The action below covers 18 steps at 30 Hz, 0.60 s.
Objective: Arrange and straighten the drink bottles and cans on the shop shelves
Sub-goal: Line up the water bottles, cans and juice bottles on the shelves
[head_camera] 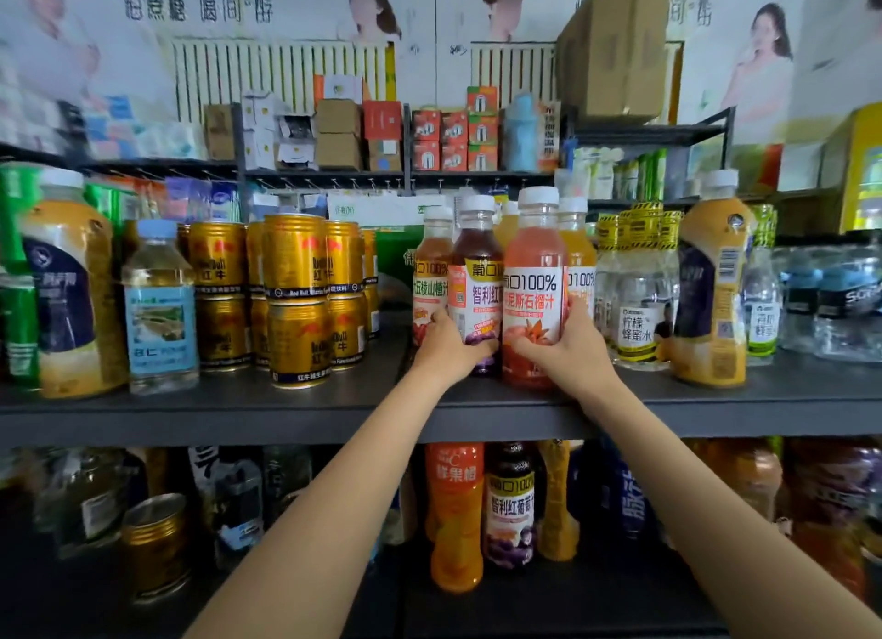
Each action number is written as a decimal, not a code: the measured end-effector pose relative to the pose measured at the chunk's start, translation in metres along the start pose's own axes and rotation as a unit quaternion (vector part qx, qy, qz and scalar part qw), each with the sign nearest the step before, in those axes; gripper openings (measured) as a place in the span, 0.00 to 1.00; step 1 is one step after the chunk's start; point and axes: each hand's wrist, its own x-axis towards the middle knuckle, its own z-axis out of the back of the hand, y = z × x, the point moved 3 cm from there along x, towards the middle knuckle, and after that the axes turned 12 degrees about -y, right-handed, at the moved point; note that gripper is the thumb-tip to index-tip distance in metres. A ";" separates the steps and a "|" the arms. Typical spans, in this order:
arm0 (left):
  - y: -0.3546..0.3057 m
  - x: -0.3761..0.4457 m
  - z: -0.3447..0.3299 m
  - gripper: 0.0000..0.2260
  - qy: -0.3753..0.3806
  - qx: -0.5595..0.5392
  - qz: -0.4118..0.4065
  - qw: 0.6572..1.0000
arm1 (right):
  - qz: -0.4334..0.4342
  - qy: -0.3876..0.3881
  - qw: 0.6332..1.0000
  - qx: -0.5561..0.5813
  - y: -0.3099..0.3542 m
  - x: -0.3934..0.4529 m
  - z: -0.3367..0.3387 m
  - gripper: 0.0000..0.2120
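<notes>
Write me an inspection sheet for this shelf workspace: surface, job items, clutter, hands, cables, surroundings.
Surface: dark shelf board, fully stocked along its length.
Job's things: purple juice bottle and pink juice bottle upright at the front edge, side by side, more juice bottles behind; gold cans stacked two high to their left; clear lemon water bottles to their right.
Clutter: small boxes piled on the upper rack.
Hands: left hand grips the purple bottle low down; right hand grips the pink bottle low down.
Cables: nothing seen.
Surroundings: wall posters, cardboard carton on top, lower shelf bottles below.
</notes>
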 end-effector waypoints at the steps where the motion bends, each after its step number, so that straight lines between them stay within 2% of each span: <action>1: 0.002 0.003 -0.004 0.34 -0.003 0.012 -0.004 1.000 | 0.002 -0.007 1.000 -0.009 -0.001 0.000 -0.001 0.23; 5: 0.008 0.011 -0.010 0.33 -0.009 0.015 0.003 1.000 | 0.007 -0.025 0.999 -0.027 -0.007 0.001 -0.003 0.29; 9: 0.006 0.006 -0.006 0.33 -0.022 0.038 -0.015 0.999 | -0.002 -0.034 0.998 -0.051 -0.010 0.003 0.008 0.30; 12: -0.006 -0.004 0.007 0.34 -0.066 0.056 -0.028 0.996 | -0.006 -0.044 0.995 -0.085 -0.018 0.009 0.030 0.30; 14: -0.017 -0.012 0.015 0.32 -0.147 0.072 -0.080 0.983 | -0.011 -0.062 0.992 -0.112 -0.024 0.011 0.049 0.32; 16: -0.034 -0.026 0.017 0.25 -0.230 0.051 -0.175 0.956 | -0.001 -0.087 0.985 -0.150 -0.028 0.010 0.068 0.35; 18: -0.053 -0.037 0.006 0.21 -0.248 0.043 -0.244 0.937 | 0.018 -0.106 0.977 -0.185 -0.031 0.007 0.081 0.38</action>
